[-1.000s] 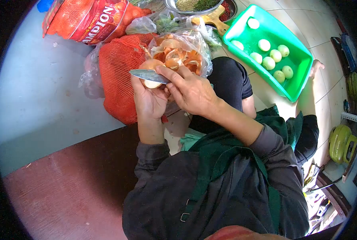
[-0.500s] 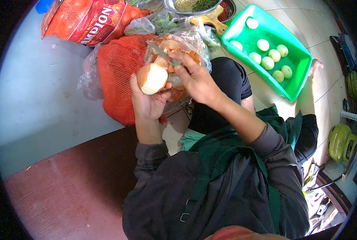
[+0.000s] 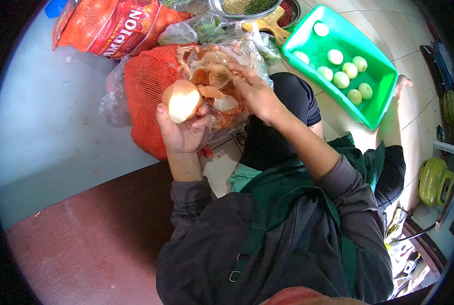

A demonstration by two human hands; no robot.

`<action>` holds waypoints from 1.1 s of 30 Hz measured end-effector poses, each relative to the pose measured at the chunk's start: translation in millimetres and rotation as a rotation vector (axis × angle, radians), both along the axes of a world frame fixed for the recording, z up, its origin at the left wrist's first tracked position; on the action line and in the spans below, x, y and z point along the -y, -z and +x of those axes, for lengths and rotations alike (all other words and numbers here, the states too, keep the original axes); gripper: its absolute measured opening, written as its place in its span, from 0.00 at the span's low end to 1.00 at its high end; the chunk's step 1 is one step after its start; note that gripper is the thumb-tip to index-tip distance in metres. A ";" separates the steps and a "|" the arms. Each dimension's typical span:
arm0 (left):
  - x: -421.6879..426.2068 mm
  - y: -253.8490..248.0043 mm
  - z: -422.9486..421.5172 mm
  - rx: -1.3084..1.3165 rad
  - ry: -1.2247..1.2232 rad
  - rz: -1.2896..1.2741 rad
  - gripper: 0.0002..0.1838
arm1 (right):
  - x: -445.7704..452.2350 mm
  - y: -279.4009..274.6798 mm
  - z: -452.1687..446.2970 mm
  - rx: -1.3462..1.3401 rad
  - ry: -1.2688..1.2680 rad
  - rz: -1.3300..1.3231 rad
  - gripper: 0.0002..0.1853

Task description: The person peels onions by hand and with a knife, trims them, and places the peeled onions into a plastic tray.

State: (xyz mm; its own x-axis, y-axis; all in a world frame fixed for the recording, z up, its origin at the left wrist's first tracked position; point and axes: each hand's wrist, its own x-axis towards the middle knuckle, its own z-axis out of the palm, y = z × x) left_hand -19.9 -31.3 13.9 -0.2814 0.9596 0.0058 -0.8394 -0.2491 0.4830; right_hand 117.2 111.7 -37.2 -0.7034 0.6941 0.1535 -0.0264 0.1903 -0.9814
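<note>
My left hand [image 3: 182,134] is closed around a partly peeled onion [image 3: 182,101], its pale bare side turned toward me and brown skin still on top. To the right, my right hand [image 3: 257,96] is closed, with fingertips at a piece of onion skin [image 3: 220,78]. The small knife seen in it before is hard to make out now. Below both hands, a clear plastic bag [image 3: 257,53] holds loose onion peels [image 3: 226,104]. A red mesh sack [image 3: 153,96] leans just left of the onion.
A green tray [image 3: 384,94] with several peeled onions [image 3: 341,80] stands on the tiled floor at right. A full onion sack [image 3: 120,25], bagged greens [image 3: 209,30], a metal bowl [image 3: 222,11] and a wooden board [image 3: 273,25] lie farther off. A green gas cylinder [image 3: 433,182] stands far right.
My right hand has moved up and right, away from the onion, and more peel shows beneath it. The onion in my left hand has shifted slightly left and tilted.
</note>
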 end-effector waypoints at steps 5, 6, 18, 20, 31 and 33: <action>-4.1 -7.0 -2.2 -0.292 -0.385 -0.326 0.28 | -0.7 -32.6 13.7 0.136 -0.083 -0.381 0.24; -5.2 -4.9 -4.2 -0.305 -0.394 -0.316 0.26 | -0.2 -42.3 17.0 0.136 -0.121 -0.473 0.25; -10.7 -3.6 11.9 -0.398 -0.300 -0.284 0.24 | 34.8 -55.9 8.9 -0.016 -0.175 0.201 0.26; -7.3 0.5 5.6 -0.329 -0.229 -0.200 0.25 | 32.3 -55.1 8.4 -0.036 -0.157 0.208 0.25; -6.8 8.6 4.6 -0.290 -0.313 -0.292 0.25 | 25.2 -57.7 10.9 0.087 -0.265 -0.215 0.24; -8.1 7.2 5.8 -0.270 -0.342 -0.320 0.25 | 24.1 -59.1 12.2 0.095 -0.290 -0.158 0.24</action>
